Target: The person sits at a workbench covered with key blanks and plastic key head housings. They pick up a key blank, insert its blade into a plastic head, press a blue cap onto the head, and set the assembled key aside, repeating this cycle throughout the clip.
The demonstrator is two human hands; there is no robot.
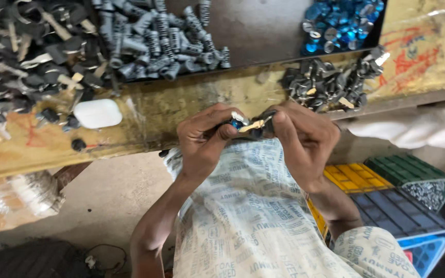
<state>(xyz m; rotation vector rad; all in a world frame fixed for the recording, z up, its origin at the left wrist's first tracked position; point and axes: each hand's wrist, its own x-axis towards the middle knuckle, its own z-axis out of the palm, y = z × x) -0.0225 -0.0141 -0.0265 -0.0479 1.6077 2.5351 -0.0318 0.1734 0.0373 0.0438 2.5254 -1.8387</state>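
Both my hands meet just below the worn wooden bench edge (pixel 181 110). My left hand (pixel 204 141) pinches a small blue-capped metal piece (pixel 239 121). My right hand (pixel 305 139) grips a dark plastic key part with a brass blade (pixel 256 126) sticking out toward the left hand. The two pieces touch between my fingertips. A patterned white cloth (pixel 253 206) covers my lap under the hands.
On the bench lie a heap of grey ribbed sleeves (pixel 166 41), black key shells (pixel 21 56), blue discs (pixel 338 23), a pile of dark key parts (pixel 325 82) and a white case (pixel 98 113). Yellow, green and blue crates (pixel 403 206) stand at the right on the floor.
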